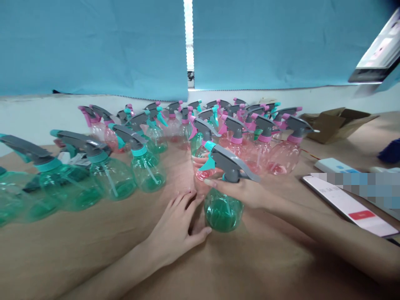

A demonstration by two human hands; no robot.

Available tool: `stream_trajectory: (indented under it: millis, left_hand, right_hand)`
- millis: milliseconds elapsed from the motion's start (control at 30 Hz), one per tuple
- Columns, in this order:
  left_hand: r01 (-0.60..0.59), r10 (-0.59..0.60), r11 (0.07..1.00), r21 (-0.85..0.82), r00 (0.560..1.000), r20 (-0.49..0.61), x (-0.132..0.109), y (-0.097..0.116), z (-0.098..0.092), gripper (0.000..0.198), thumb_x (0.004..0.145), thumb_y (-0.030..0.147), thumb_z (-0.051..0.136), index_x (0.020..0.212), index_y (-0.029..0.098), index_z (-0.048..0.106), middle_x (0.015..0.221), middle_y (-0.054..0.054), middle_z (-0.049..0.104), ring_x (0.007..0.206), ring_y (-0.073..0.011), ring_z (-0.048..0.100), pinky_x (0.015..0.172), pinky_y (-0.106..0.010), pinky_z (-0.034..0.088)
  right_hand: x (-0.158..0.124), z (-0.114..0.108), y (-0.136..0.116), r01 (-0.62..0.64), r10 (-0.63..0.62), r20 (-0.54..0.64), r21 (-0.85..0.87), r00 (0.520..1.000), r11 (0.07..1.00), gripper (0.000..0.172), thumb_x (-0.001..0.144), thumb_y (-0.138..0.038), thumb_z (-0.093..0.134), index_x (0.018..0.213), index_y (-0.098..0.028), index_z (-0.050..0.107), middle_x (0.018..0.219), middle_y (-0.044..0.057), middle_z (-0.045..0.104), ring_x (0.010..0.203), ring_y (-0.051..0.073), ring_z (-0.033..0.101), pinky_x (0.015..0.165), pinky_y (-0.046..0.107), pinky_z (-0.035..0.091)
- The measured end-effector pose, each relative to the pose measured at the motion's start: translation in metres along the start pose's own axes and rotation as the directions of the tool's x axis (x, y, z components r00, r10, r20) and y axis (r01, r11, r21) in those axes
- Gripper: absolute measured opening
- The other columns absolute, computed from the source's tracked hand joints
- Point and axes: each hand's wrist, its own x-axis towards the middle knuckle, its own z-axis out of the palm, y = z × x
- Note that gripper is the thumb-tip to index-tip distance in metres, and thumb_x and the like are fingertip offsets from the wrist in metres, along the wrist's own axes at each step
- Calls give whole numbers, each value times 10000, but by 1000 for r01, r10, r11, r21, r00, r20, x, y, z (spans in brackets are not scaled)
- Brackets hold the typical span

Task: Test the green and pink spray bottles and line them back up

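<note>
A green spray bottle [222,210] with a grey trigger head [229,163] stands on the brown table [125,246] in front of me. My right hand [242,189] is wrapped round its neck just below the head. My left hand [176,227] lies flat on the table to the bottle's left, fingers stretched out, thumb touching the bottle's base. Behind it stand several green spray bottles [146,166] on the left and several pink spray bottles [283,154] on the right.
A white phone-like device [350,204] and a white box [336,165] lie at the right. An open cardboard box [337,121] sits at the back right. Blue curtains [93,46] hang behind the table. A tilted screen [379,54] is at the upper right.
</note>
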Motion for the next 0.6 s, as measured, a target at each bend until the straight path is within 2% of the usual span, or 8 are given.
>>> stream_trajectory:
  millis: [133, 300, 367, 467, 533, 600]
  left_hand:
    - [-5, 5, 1000, -11, 1000, -2, 0, 1, -1, 591, 843, 494, 557, 1316, 167, 419, 1373, -150, 418, 1271, -333, 339, 1020, -521, 284]
    - [-6, 6, 1000, -21, 1000, -8, 0, 1, -2, 517, 875, 476, 525, 1291, 182, 434, 1356, -135, 436, 1267, -324, 348, 1006, -511, 308]
    - [-13, 13, 1000, -26, 1000, -22, 0, 1, -2, 479, 888, 468, 509, 1269, 183, 450, 1341, -131, 447, 1254, -319, 364, 995, -500, 325]
    - [-16, 15, 1000, -25, 999, -41, 0, 1, -2, 455, 902, 452, 498, 1261, 175, 458, 1321, -132, 461, 1227, -315, 394, 985, -491, 340]
    - [-15, 14, 1000, -24, 999, -51, 0, 2, -2, 453, 903, 434, 503, 1262, 161, 459, 1308, -138, 471, 1215, -311, 408, 982, -482, 349]
    - [-12, 11, 1000, -20, 998, -63, -1, 2, -2, 448, 901, 416, 513, 1256, 147, 468, 1300, -145, 477, 1218, -309, 411, 983, -472, 353]
  right_hand:
    - [-2, 3, -1, -54, 53, -82, -16, 995, 998, 213, 725, -345, 627, 886, -258, 519, 861, 7, 673, 686, 170, 626, 558, 291, 494]
    - [-4, 6, 7, -24, -2, -189, -138, 982, 990, 301, 690, -490, 669, 816, -247, 544, 736, -17, 600, 639, 148, 578, 553, 281, 465]
    - [-7, 6, 9, -18, -16, -176, -192, 984, 981, 295, 707, -505, 658, 758, -235, 549, 685, -30, 574, 626, 141, 561, 576, 286, 470]
    - [-17, 2, 6, -5, -19, -96, -248, 995, 969, 276, 758, -490, 624, 745, -227, 544, 650, -38, 565, 625, 146, 564, 618, 306, 487]
    - [-27, -1, 3, 18, -37, -49, -327, 998, 945, 286, 740, -482, 652, 831, -229, 553, 737, -9, 609, 705, 183, 598, 665, 336, 498]
    - [-37, -4, 1, 29, -56, -52, -428, 997, 903, 403, 699, -512, 682, 952, -233, 538, 881, 45, 631, 842, 248, 610, 731, 392, 498]
